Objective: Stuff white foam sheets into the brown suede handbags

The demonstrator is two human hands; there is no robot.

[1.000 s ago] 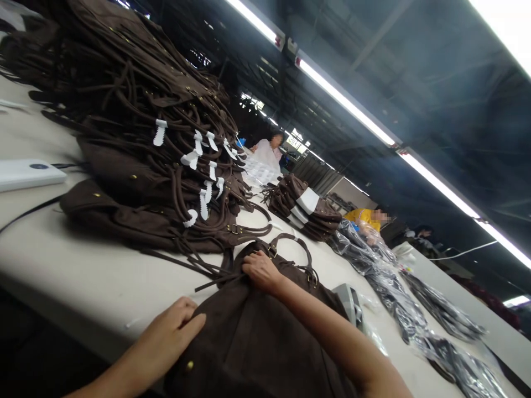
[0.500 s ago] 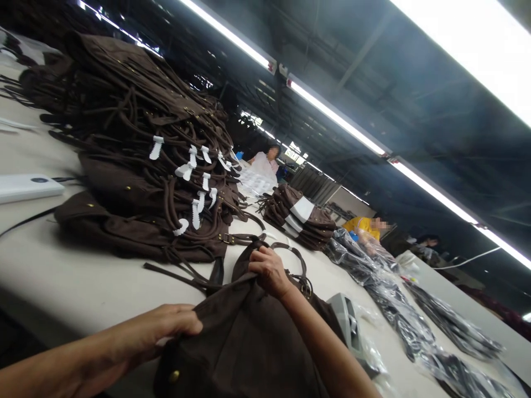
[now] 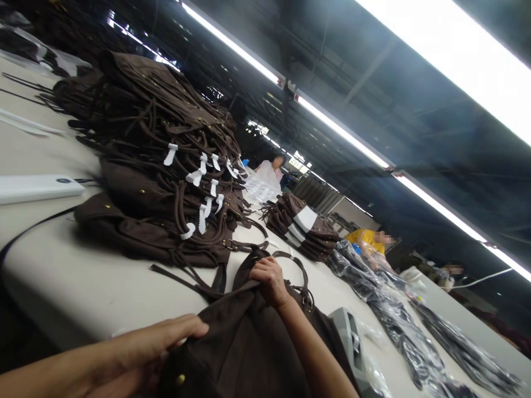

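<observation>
A dark brown fabric bag [image 3: 249, 348] with brass studs lies in front of me at the table's near edge. My right hand [image 3: 269, 278] is closed on its upper edge, fingers curled over the cloth. On the left side, my left hand [image 3: 182, 334] pinches the bag's edge, thumb on top and the other fingers hidden beneath. Behind it rises a tall stack of similar brown bags [image 3: 166, 215], with cord handles and white paper tags [image 3: 202, 215] hanging from them.
Left on the table [image 3: 50, 265] lies a white device [image 3: 41, 188] with a cable. A smaller bag pile [image 3: 302, 226] stands farther back. Plastic-wrapped bags [image 3: 385, 309] and a grey tape dispenser-like object [image 3: 350, 337] are at right. A person in yellow [image 3: 369, 240] works beyond; another person [image 3: 274, 168] sits farther off.
The view has tilted slightly, so the scene sits a little lower and farther right. Both hands keep their hold on the bag, which has hardly shifted.
</observation>
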